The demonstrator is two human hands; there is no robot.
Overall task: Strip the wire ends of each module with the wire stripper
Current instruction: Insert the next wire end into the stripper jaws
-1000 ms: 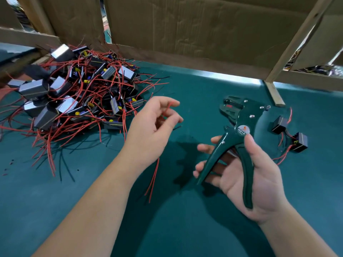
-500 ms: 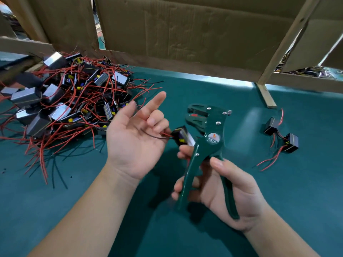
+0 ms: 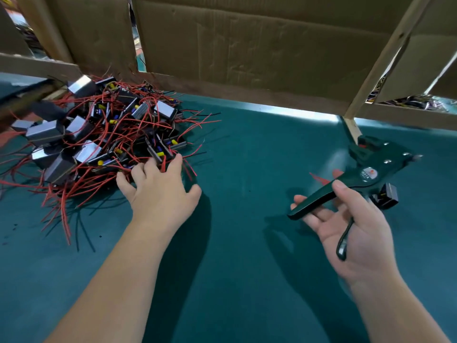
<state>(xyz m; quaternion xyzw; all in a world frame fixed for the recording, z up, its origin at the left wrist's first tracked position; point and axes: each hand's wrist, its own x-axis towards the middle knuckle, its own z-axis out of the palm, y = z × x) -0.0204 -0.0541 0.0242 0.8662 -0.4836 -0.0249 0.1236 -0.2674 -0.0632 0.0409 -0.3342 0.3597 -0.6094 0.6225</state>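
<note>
Black boxy red-wired modules point(image 3: 99, 134) lie heaped far-left on the teal desk point(image 3: 247, 243), touched by the nearer left hand point(image 3: 160, 194) with spread fingers; the right hand point(image 3: 358, 231) grips a dark-green wire stripper point(image 3: 371, 173).

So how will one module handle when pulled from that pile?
Likely drags neighbours: the red wires look interlaced through the pile. Wires seem thin and bendy, so they'd trail limply. Boxy modules probably sit flat, won't roll.
</note>
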